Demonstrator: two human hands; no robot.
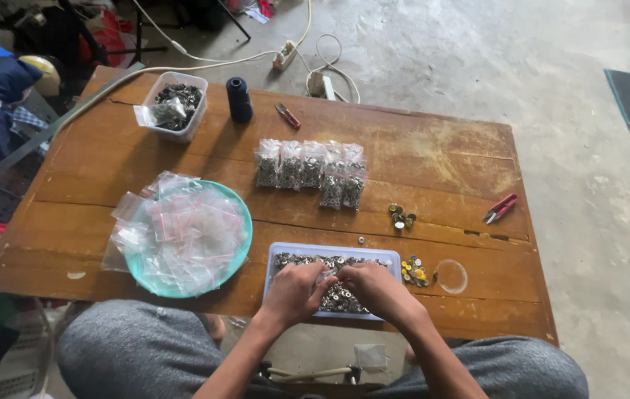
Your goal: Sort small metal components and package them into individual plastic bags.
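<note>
Both hands over the shallow pale-blue tray [278, 251] of small metal snap fasteners [296, 260], at the near edge of the wooden table [441, 155]. Tray's long axis runs left-right, parallel to the table edge.

Left hand [294, 290] and right hand [376, 288] meet at the tray's middle, fingers curled in, pinching a small clear zip bag [327, 275] between them. Bag is mostly hidden, so can't tell which way its mouth points or exactly how tightly each hand grips it.

Counts:
- 1 teal round plate [245, 222] left of the tray, heaped with empty zip bags [182, 229]; too many to count.
- About 6 filled bags [307, 171] in a row mid-table, standing side by side, roughly.
- 1 clear tub [191, 125] of dark hardware, far left corner.
- 1 dark thread spool [239, 98], upright, beside the tub.
- 2 red-handled thread snips: one [288, 115] near the spool, one [500, 207] at the right side, both lying diagonally.
- 2 small clusters of brass-coloured caps: one [401, 216] behind the tray, one [414, 272] just right of it.
- 1 clear round lid [451, 275] further right.
</note>
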